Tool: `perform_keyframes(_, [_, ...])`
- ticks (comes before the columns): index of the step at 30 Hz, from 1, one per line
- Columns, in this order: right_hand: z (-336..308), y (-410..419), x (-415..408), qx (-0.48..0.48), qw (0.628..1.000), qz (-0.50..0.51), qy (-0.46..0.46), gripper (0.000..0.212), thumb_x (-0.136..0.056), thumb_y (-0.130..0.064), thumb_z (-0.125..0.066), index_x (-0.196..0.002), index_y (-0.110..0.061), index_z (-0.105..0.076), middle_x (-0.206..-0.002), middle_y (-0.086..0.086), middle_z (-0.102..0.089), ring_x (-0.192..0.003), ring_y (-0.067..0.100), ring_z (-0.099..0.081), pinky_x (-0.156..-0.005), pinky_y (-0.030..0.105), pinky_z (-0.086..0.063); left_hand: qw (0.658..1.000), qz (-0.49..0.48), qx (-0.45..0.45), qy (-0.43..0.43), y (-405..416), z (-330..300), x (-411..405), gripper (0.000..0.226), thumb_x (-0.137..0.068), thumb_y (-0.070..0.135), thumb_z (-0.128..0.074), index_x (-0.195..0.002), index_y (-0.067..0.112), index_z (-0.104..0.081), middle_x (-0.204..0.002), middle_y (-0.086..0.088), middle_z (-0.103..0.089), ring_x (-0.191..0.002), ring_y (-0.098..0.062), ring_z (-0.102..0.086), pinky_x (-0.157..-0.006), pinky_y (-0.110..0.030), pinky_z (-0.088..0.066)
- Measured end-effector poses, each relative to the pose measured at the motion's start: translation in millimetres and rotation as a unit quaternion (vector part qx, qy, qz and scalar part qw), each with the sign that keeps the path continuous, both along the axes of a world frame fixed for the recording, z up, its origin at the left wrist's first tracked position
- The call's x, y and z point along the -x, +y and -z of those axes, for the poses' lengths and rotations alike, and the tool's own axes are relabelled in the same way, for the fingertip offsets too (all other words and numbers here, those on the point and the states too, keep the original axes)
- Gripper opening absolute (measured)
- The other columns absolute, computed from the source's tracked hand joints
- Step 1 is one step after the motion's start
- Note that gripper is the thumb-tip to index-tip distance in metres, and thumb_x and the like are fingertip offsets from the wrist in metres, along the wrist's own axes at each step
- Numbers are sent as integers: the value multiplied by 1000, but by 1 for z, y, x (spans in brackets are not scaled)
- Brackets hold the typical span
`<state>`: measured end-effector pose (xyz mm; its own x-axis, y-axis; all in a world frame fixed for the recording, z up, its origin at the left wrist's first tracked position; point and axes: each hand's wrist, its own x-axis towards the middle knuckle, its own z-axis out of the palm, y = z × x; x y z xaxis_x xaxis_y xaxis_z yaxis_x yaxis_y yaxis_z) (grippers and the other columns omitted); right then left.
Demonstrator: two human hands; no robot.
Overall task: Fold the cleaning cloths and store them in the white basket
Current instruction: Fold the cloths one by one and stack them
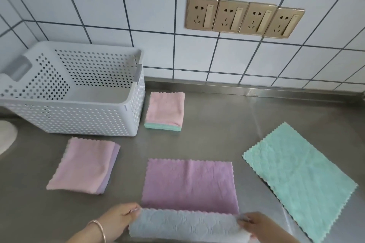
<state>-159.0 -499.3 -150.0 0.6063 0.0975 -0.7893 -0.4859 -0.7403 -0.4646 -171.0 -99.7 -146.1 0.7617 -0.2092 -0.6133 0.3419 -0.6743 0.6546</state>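
A purple microfibre cloth with scalloped edges [189, 183] lies flat on the steel counter [237, 116], its near edge lifted, showing a grey underside. The left hand [116, 221] and right hand [256, 225] each pinch a near corner. Bare counter separates it from the white perforated plastic basket [83, 116] behind.

Fluffy cloth [189, 181], brushed steel counter [237, 116]

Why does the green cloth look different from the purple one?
The green cloth lies flat, untouched; the purple cloth has its near edge lifted by the left hand and right hand. Green lies slanted, purple straight. Both have zigzag edges.
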Motion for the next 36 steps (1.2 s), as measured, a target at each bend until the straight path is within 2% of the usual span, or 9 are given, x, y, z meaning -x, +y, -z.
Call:
perform_keyframes(2, [1,3,-5,13,999,24,-43,23,-86,-19,-62,-73,1,-64,-70,2,-53,-61,9,-48,-56,14,-42,999,-32,-4,-16,-4,0,-10,37,-93,26,-49,-61,44,-55,-57,14,-55,-57,1,-42,-59,-14,-35])
perform_keyframes(5, [-2,9,-20,14,989,97,-113,22,-85,-9,-63,-64,-8,-57,-61,2,-49,-60,15,-43,-60,24,-33,995,-72,-21,-63,-15,-3,-31,38,-95,24,-45,-59,36,-53,-56,8,-51,-55,-5,-41,-54,-18,-32])
perform_keyframes(9, [-4,21,-45,51,985,51,-154,20,-90,-18,-56,-75,-6,-60,-66,2,-56,-59,15,-47,-55,28,-31,989,-116,-39,-81,-22,-4,-58,25,-96,25,-42,-76,27,-57,-75,5,-62,-70,-12,-54,-62,-24,-37])
perform_keyframes(13, [-5,30,-68,61,982,45,-172,28,-93,-22,-51,-65,-27,-52,-63,-7,-56,-59,9,-49,-53,23,-33,983,-143,-91,-71,-29,6,-82,27,-97,24,-39,-102,13,-63,-105,-7,-67,-98,-23,-60,-73,-25,-37])
perform_keyframes(18, [4,29,-79,86,978,47,-185,30,-93,-27,-50,-64,-32,-50,-64,-9,-57,-64,11,-54,-53,22,-35,975,-149,-151,-61,-33,24,-100,32,-97,25,-38,-100,6,-63,-107,-16,-67,-98,-29,-60,-69,-25,-32])
perform_keyframes(23, [10,30,-88,100,975,53,-190,13,-94,-33,-48,-86,-33,-59,-75,-3,-62,-76,20,-60,-57,27,-40,968,-169,-169,-73,-37,30,-109,32,-97,24,-39,-105,3,-61,-110,-19,-65,-101,-33,-59,-76,-30,-40])
perform_keyframes(29, [20,31,-98,126,969,76,-198,33,-92,-43,-49,-103,-18,-68,-88,5,-68,-76,17,-53,-54,24,-34,960,-177,-204,-75,-37,35,-113,30,-96,31,-39,-100,9,-59,-106,-18,-66,-97,-34,-60,-83,-36,-46])
perform_keyframes(32, [23,33,-102,148,968,85,-184,33,-90,-47,-49,-87,-19,-68,-71,-1,-59,-71,19,-54,-54,25,-36,953,-169,-237,-79,-37,37,-114,31,-96,34,-37,-100,11,-57,-106,-18,-65,-97,-35,-59,-81,-36,-47])
perform_keyframes(36, [26,36,-104,173,963,119,-172,46,-88,-48,-51,-52,-20,-42,-54,-3,-45,-53,15,-44,-46,24,-27,942,-142,-290,-87,-42,34,-117,34,-95,38,-37,-101,10,-55,-107,-19,-65,-98,-36,-60,-78,-34,-46])
